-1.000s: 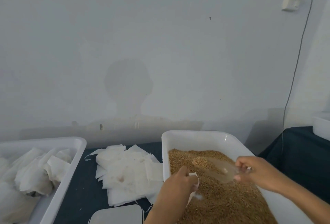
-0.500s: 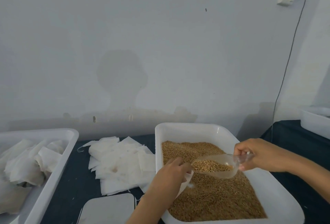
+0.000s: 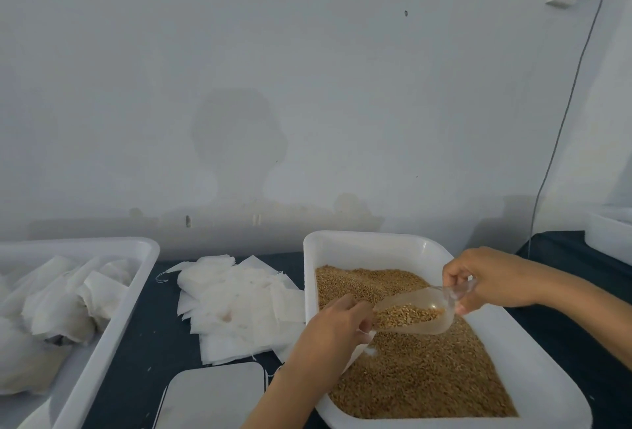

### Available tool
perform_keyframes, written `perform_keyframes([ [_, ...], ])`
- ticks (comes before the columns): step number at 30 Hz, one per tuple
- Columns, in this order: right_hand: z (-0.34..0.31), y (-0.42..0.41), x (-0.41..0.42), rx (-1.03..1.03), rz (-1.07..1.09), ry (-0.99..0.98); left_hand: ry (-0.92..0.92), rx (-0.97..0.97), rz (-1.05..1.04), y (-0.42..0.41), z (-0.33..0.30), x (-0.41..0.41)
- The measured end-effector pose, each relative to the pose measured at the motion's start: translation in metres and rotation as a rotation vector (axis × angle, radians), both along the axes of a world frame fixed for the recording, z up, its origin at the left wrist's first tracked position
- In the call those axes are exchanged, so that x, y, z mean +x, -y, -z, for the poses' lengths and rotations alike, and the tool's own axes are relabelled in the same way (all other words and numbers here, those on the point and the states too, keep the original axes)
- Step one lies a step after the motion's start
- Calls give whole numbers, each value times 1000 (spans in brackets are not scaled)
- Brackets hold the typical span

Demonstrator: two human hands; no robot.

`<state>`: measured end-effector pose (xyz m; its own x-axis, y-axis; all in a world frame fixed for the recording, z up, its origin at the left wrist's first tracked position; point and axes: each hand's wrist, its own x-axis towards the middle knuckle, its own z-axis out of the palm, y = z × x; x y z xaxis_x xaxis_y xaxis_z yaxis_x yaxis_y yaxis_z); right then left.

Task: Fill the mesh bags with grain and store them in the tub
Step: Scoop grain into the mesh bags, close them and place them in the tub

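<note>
Right hand (image 3: 492, 280) pinches the loaded scoop (image 3: 415, 314) tilted toward the mesh bag (image 3: 359, 348) gripped by the left hand (image 3: 333, 329), over the grain tray (image 3: 376, 244) to catch spills

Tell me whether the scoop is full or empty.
Partly full: the clear scoop, held by the right hand, has grain lying in its lower half.

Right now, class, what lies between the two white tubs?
In the head view, a pile of empty mesh bags on the dark table.
</note>
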<state>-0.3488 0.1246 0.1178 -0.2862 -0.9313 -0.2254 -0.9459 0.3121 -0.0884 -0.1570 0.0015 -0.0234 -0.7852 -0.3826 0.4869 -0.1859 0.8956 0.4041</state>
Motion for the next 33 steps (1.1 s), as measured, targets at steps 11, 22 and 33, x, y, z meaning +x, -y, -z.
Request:
perform_keyframes([
  [11,-5,1,2,23,-15,-21,-42,41,-22,0,0,1],
  [22,-9,-2,4,40,-1,-55,-25,67,-34,0,-1,1],
  [33,-11,1,7,47,-4,-121,-27,75,-37,-1,-1,2],
])
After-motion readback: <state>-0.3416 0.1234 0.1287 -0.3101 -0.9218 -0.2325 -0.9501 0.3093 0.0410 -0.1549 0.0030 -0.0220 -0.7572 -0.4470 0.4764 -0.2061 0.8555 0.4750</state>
